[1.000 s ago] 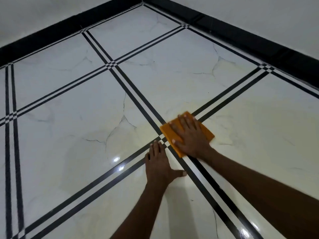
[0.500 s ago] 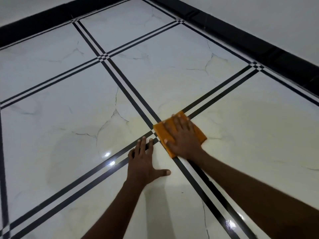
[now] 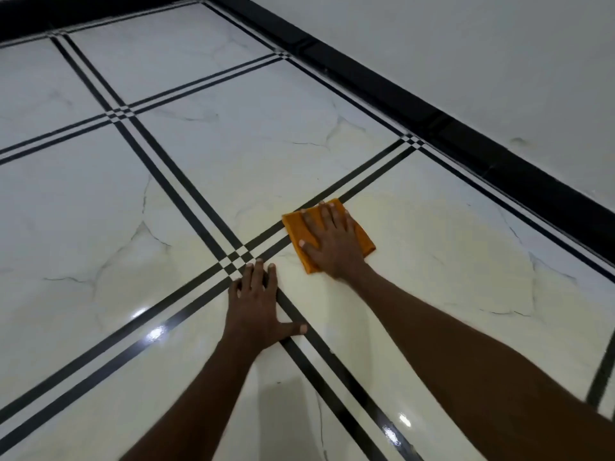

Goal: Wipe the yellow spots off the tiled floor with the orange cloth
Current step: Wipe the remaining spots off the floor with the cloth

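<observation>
Right hand: the right hand lies flat on the orange cloth, its fingers spread and stretched out, pressing down; they are not curled around the fabric.
Left hand: the left hand is placed flat on the tiled floor, fingers extended and holding nothing, thumb out to the side. I judge it is only a support for the body.
Cloth position: it is folded to a rough rectangle, directly under the right palm, just beyond the left fingertips and to their right. One corner of it touches the black double stripe near the crossing of the lines.
Cloth axis: the long side runs diagonally, from near-left to far-right, about along the direction of the right forearm.
Key relation: the pale yellow film lies mostly to the right of the right fingers and beyond them, on the tile toward the black skirting; a weaker yellow tone is also around the left hand. The right hand is the nearer one to it.
Next move, my judgement: the stroke should go outward to the right, with steady pressure.
Spots: I cannot see separate spots, only a diffuse tint.
Writing: no brand, label or text is readable anywhere.
</observation>
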Demonstrator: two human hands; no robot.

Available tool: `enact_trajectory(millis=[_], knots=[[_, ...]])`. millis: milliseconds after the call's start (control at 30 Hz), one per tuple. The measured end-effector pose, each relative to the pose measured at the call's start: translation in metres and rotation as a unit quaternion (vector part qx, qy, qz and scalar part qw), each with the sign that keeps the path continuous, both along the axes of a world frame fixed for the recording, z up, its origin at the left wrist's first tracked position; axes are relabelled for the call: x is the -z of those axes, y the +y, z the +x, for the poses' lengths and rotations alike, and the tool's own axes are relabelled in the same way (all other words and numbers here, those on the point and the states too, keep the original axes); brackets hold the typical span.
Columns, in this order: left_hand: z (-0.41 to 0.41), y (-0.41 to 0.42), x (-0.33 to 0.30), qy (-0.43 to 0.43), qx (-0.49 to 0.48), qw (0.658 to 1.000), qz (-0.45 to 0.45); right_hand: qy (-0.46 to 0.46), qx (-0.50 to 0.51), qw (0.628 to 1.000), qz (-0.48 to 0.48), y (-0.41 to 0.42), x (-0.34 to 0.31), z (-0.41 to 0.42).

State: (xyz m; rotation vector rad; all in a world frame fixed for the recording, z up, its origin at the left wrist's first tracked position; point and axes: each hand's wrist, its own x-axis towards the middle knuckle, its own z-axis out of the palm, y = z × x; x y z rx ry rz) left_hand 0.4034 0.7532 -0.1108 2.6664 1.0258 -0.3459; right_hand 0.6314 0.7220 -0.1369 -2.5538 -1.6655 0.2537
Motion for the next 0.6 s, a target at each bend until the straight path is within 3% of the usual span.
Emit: enact_trajectory(millis=[67, 167, 233, 367, 500, 600], knots=[[0.0, 0.002, 0.003, 0.008, 0.004, 1.0, 0.001, 0.001, 0.02, 1.0, 0.005, -0.004, 0.002, 0.021], [-0.001, 0.006, -0.005, 0.025, 0.007, 1.0, -0.009, 0.022, 0.214, 0.976, 0.042, -0.054, 0.003, 0.075], [0.002, 0.007, -0.007, 0.022, 0.007, 1.0, -0.016, 0.007, 0.282, 0.959, 0.033, -0.106, -0.001, 0.094], [-0.004, 0.001, -0.002, -0.031, -0.009, 0.999, -0.031, 0.02, 0.336, 0.941, 0.031, -0.174, -0.001, 0.023], [-0.006, 0.006, 0.006, -0.026, -0.002, 0.999, -0.021, -0.009, 0.205, 0.978, 0.025, -0.137, 0.008, -0.063], [-0.006, 0.008, 0.006, -0.008, 0.006, 1.0, -0.028, 0.003, 0.081, 0.996, 0.024, -0.074, 0.007, -0.047]])
